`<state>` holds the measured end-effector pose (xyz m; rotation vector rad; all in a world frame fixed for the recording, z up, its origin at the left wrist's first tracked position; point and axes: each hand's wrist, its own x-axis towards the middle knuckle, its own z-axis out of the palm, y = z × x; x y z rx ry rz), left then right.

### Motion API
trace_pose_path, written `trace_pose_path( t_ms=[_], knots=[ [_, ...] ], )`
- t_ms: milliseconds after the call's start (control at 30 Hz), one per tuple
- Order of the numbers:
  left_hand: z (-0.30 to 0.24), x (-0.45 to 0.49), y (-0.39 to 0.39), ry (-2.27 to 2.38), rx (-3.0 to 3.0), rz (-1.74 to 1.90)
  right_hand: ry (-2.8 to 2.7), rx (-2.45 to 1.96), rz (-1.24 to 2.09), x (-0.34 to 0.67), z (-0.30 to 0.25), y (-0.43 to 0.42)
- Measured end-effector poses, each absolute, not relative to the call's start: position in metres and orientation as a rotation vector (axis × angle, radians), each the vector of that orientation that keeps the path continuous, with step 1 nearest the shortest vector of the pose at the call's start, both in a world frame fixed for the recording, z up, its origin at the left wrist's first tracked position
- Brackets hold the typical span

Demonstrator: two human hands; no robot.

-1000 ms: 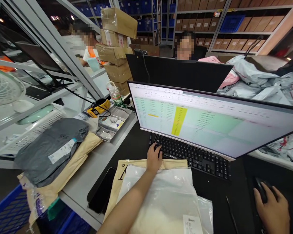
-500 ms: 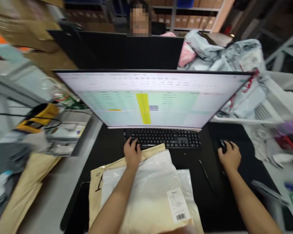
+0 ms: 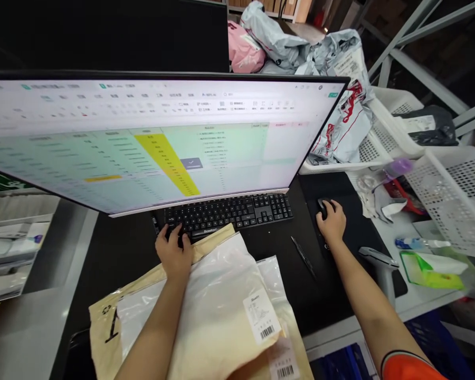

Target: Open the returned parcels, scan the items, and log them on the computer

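Observation:
My left hand point(image 3: 174, 250) rests with fingers spread over the left end of a black keyboard point(image 3: 237, 211). Under its wrist and forearm lie plastic mailing bags: a clear and white one point(image 3: 217, 279) with a barcode label point(image 3: 261, 316), on top of a cream one point(image 3: 103, 327). My right hand point(image 3: 332, 221) curves over a black computer mouse point(image 3: 322, 205) on a dark mouse pad point(image 3: 356, 221). Behind the keyboard stands a wide monitor point(image 3: 229, 142) showing a spreadsheet with a yellow column. A black pen point(image 3: 303, 257) lies between the bags and my right hand.
A barcode scanner point(image 3: 380, 258) stands right of my forearm. Beyond it are a green tissue pack point(image 3: 431, 272), a blue-labelled bottle point(image 3: 415, 243) and white baskets point(image 3: 451, 195). Grey parcels point(image 3: 340, 126) fill a basket behind. A box of papers point(image 3: 11, 248) sits at left.
My view has swung to the right, so the monitor and desk sit further left. The person behind the screens is out of view. Both hands stay at the keyboard and mouse.

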<state>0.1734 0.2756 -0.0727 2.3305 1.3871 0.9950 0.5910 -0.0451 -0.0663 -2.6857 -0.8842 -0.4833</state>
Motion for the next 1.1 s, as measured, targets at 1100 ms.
trace_pose_path(
  t_ms=[1100],
  knots=[
    [-0.062,0.177,0.272,1.431,2.262,0.942,-0.916,-2.701,-0.526,0.589,-0.064,-0.043]
  ],
)
